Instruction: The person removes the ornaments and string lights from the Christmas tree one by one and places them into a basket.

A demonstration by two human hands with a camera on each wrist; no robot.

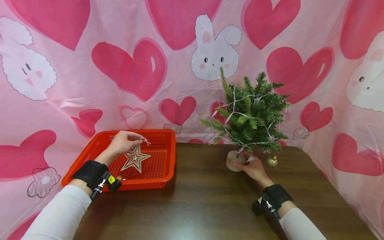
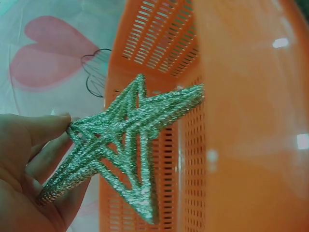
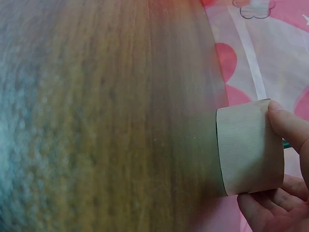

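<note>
A glittery gold star ornament point(image 1: 135, 159) hangs from my left hand point(image 1: 123, 142), which pinches it near one tip above an orange basket point(image 1: 144, 184). In the left wrist view the star point(image 2: 125, 128) looks greenish, and the thumb and fingers meet at one of its points. On the right, a small artificial Christmas tree point(image 1: 255, 116) stands on a pale round base point(image 1: 232, 161). My right hand point(image 1: 255, 170) grips that base from its right side. The right wrist view has the base point(image 3: 248, 150) between thumb and fingers.
A string of lights with star-shaped pieces point(image 1: 229, 117) winds around the tree. One gold bauble point(image 1: 272, 161) hangs low at its right. Both tree and basket are on the brown wooden table point(image 1: 204, 200), with a pink heart-and-rabbit cloth point(image 1: 186, 83) behind.
</note>
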